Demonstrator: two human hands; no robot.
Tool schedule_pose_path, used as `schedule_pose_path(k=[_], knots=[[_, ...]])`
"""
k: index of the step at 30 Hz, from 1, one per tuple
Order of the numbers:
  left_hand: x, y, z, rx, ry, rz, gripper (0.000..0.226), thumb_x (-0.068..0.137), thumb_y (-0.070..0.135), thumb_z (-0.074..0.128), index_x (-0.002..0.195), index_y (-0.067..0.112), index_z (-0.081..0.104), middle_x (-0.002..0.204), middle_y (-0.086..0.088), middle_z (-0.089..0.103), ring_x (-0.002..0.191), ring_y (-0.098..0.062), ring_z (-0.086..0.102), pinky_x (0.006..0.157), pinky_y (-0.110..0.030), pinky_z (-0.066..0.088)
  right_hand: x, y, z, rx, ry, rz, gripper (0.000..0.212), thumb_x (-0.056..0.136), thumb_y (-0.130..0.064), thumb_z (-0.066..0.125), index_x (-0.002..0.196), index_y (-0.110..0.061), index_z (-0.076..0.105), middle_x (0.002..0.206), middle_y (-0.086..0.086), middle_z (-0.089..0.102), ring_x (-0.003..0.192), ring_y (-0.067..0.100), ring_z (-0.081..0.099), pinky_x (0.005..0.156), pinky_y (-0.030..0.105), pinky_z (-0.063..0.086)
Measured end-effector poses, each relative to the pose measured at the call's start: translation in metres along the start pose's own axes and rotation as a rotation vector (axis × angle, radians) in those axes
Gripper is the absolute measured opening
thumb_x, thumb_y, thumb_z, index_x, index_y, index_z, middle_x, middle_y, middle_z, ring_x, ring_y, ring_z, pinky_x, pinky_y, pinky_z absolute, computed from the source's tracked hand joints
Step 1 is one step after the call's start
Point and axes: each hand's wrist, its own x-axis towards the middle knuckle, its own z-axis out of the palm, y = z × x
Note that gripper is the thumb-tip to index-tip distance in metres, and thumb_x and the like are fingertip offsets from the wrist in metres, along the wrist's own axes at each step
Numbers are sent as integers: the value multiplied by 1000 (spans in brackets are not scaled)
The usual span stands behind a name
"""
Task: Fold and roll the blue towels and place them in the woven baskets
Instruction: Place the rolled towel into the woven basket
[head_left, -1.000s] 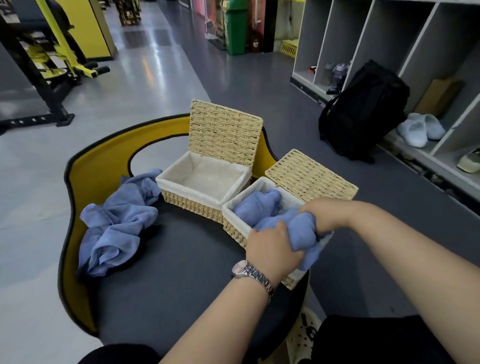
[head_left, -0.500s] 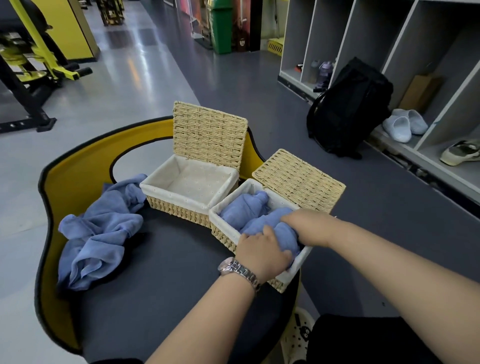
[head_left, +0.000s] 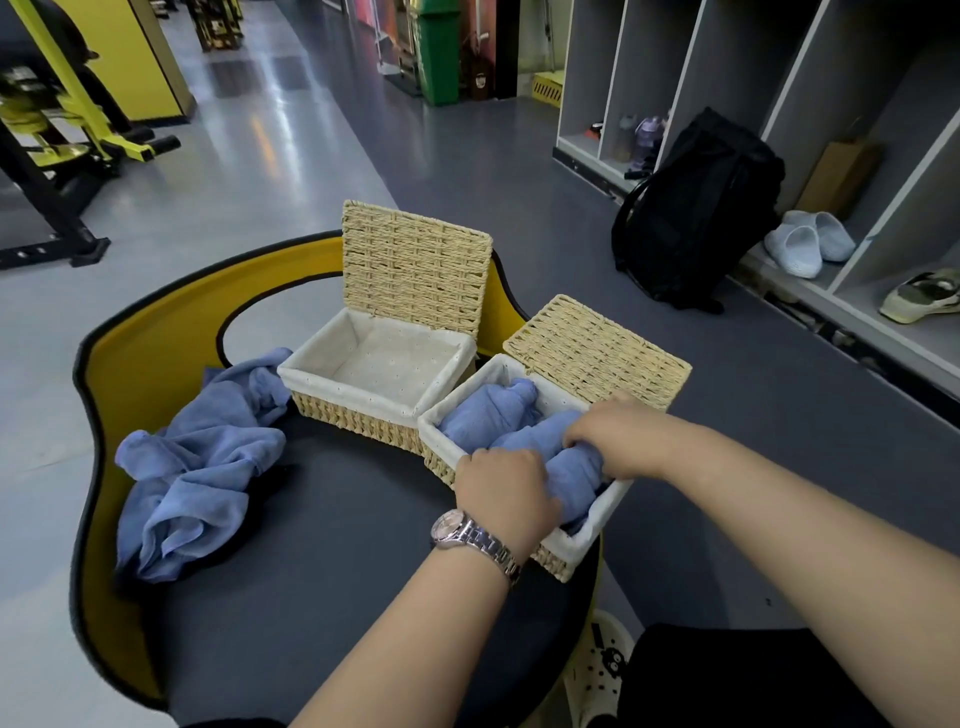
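Both hands are clamped on one rolled blue towel (head_left: 563, 457) lying inside the right basket (head_left: 587, 538): the left hand (head_left: 506, 491) grips its near end, the right hand (head_left: 618, 436) its far end. A second rolled towel (head_left: 488, 410) lies beside it in the same basket. The left basket (head_left: 353, 410) stands open on the worktop (head_left: 322, 587), touching the right one. Loose blue towels (head_left: 197, 462) lie heaped left of it.

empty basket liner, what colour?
Off-white liner with small eyelet dots, inside the left basket; head view shows it clearly.
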Motion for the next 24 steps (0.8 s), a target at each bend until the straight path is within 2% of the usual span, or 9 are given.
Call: schedule_pose_path(k=[2,3,5,7,10,14,19,22,24], knots=[[-2,-2,-2,-8,8,-42,21,83,42,56,81,21,59,74,4,58,76,-20,56,66,-29,33,-3,2,-6,107,-20,58,39,80,-8,46,106,-34,60,92,-1,43,95,21,48,75,32,42],[-3,-2,-2,6,13,-53,26,82,41,56,68,20,50,64,5,50,70,-20,52,66,-30,31,-3,2,-6,138,-3,63,35,79,-7,45,100,-31,60,94,2,45,95,23,51,71,31,42],[-4,-1,3,48,21,-59,38,81,42,55,58,20,35,57,5,41,65,-20,47,68,-32,29,-1,0,0,155,38,42,26,79,-8,48,91,-28,60,94,5,54,83,21,51,68,30,40],[-4,-1,7,80,17,-66,40,83,45,53,58,21,33,56,6,40,63,-20,45,71,-33,28,-1,-5,5,147,65,53,22,81,-9,48,87,-27,58,87,1,49,70,16,44,61,27,38],[-4,-2,9,94,8,-58,36,84,45,51,61,20,39,58,5,42,66,-20,45,73,-34,27,1,-5,2,113,47,44,21,85,-7,49,95,-22,61,80,-5,45,70,12,37,54,21,28],[-3,-5,10,-19,58,-66,20,79,40,54,83,23,65,73,2,63,76,-21,56,76,-34,30,0,-7,-5,105,-16,-62,39,77,-26,70,113,-38,61,110,-9,60,104,20,50,82,32,46],[-1,-6,16,0,25,-119,25,86,46,47,74,28,61,62,4,47,75,-19,48,74,-35,28,9,-28,10,173,-58,-110,39,71,-18,71,103,-38,66,109,-7,60,93,20,60,79,37,52],[-4,-7,17,-12,0,-75,26,86,39,45,85,26,67,72,3,59,85,-19,53,78,-36,28,11,-31,10,144,-79,-68,37,71,-15,68,100,-38,65,104,-6,62,89,20,60,77,40,53],[-9,-13,14,-87,17,-30,27,84,37,43,86,25,67,72,3,60,81,-21,53,77,-35,29,11,-37,-2,113,-148,19,31,82,-17,62,109,-31,65,104,-3,62,89,20,58,71,31,51]])
